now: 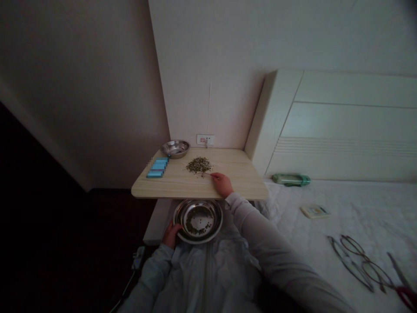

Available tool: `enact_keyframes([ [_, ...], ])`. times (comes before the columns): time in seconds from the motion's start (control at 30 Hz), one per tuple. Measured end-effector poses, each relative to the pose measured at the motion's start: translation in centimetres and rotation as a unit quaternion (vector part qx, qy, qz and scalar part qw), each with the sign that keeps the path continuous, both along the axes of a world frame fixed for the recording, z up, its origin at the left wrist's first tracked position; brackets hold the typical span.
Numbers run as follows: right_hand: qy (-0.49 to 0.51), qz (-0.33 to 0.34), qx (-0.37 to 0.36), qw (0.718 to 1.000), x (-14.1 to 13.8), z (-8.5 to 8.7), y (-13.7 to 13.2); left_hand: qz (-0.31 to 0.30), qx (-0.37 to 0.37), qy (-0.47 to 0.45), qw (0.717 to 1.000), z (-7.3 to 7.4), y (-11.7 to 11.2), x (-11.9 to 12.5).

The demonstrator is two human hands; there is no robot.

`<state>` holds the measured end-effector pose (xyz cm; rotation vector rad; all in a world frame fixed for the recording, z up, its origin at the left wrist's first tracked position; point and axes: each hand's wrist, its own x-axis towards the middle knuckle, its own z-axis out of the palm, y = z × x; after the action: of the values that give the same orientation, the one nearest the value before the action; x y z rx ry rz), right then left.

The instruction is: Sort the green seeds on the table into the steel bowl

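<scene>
While your left hand (pixel 171 235) has the larger stainless steel bowl (pixel 217 217) by its rim, thumb hooked inside, your right hand (pixel 223 185) is pinching a thin stick-like tool (pixel 207 174), its tip right at the near edge of the pile of small dark green bits (pixel 199 164). Can't tell from here what that tool is, or whether those bits are seeds or dried leaf. The pile's sitting around the middle of the wooden tabletop (pixel 241 174), and there are loose green bits (pixel 191 228) in the bowl too.

For tidy work, I'd use light, short strokes at the fringe, where the bits lie thin, rather than digging into the heap; poking the middle would probably scatter stuff. Hold the bowl level, since it's just by the near table edge and a tilt could send its bits onto your lap. Also, I'd mind the left side: the smaller steel bowl (pixel 176 150) and a blue pixelated slab (pixel 157 168) are there.
</scene>
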<state>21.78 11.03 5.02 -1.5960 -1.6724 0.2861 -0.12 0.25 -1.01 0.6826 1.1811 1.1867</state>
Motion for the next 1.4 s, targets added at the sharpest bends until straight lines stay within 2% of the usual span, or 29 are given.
enact_keyframes([
  [0.37,0.062,-0.032,0.008,0.998,0.4,0.0,-0.1,0.009,-0.019,-0.014,1.000,0.0,0.2,0.2],
  [0.77,-0.020,-0.024,0.006,1.000,0.3,0.1,0.0,-0.003,0.005,-0.024,1.000,1.3,-0.4,0.4],
  [0.97,-0.031,-0.020,-0.002,0.999,0.1,0.3,-0.1,0.014,-0.012,0.003,1.000,1.3,-0.5,0.5],
  [1.07,-0.030,-0.012,0.002,0.999,0.1,0.2,-0.1,0.003,-0.007,-0.007,1.000,1.1,-0.4,0.5],
  [1.2,-0.034,-0.011,0.001,0.999,0.2,0.1,-0.1,0.021,0.002,-0.025,0.999,0.9,-0.3,0.6],
  [1.4,-0.079,-0.012,-0.023,0.997,-0.1,0.3,-0.2,0.002,-0.001,-0.026,1.000,1.2,-0.4,0.5],
])
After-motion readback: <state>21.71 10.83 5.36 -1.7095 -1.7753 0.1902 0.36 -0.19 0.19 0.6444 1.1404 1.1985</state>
